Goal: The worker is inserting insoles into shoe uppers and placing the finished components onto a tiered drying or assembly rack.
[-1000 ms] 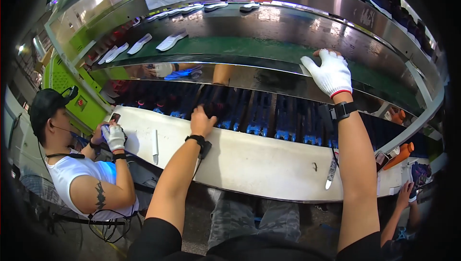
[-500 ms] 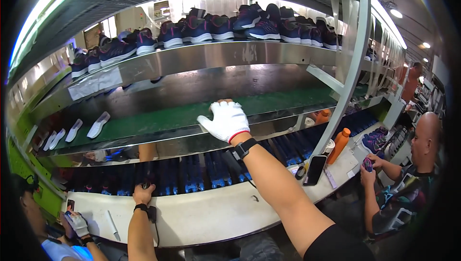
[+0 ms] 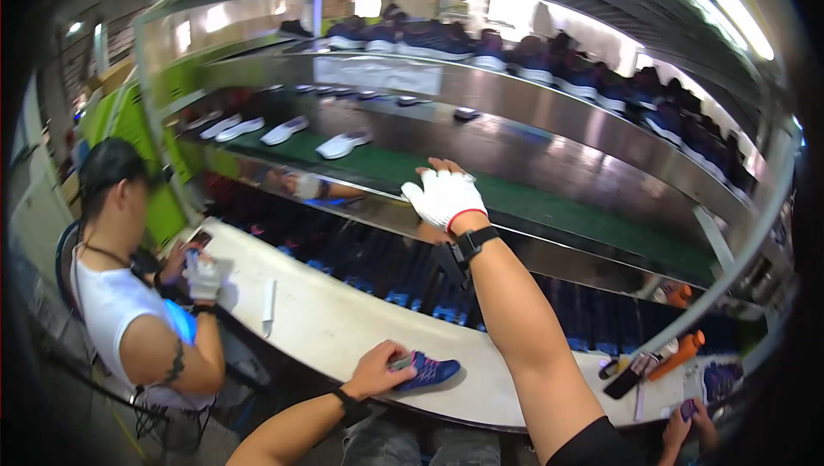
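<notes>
Here, left hand grips blue shoe; gloved right hand reaches green belt.

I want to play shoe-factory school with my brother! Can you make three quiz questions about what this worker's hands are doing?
1. True or false: the right hand wears a white glove.
2. What does the bare left hand rest on?
A. an orange bottle
B. a blue shoe
C. a white insole
3. Fill in: the right hand reaches up toward the shelf with the ____ belt.

Key
1. True. The glove has a red cuff edge, with a black wristband below it.
2. B. The hand is on the blue shoe, which lies on the white worktable.
3. Green. The green belt carries white insoles farther left.
</notes>
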